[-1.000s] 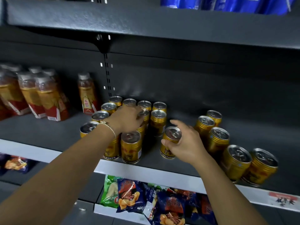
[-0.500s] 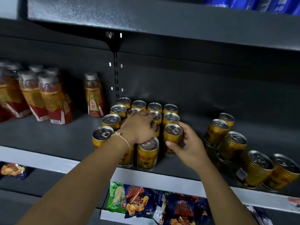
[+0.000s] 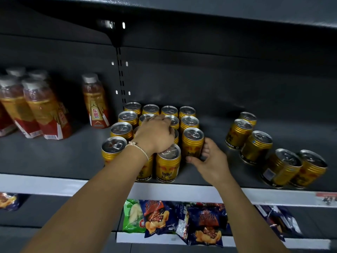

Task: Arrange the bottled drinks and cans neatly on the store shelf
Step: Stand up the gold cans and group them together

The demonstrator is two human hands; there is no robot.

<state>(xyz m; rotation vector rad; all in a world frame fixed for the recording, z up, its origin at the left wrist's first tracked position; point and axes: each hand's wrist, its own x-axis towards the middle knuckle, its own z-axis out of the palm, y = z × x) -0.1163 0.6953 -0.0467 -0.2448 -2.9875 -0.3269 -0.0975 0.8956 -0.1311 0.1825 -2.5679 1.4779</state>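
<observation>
**Risk: toppling cans while closing up the block**

Right hand is pinching a gold can low on its body, thumb in front and fingers behind, seating it in the right-hand column of the can block near the shelf front edge. Left hand is lying curled over the tops of the middle cans, bracing them. Judgement: a hard sideways push is likely knocking neighbours askew or over the front edge. Loose cans toward the right end are waiting, unaligned.
</observation>
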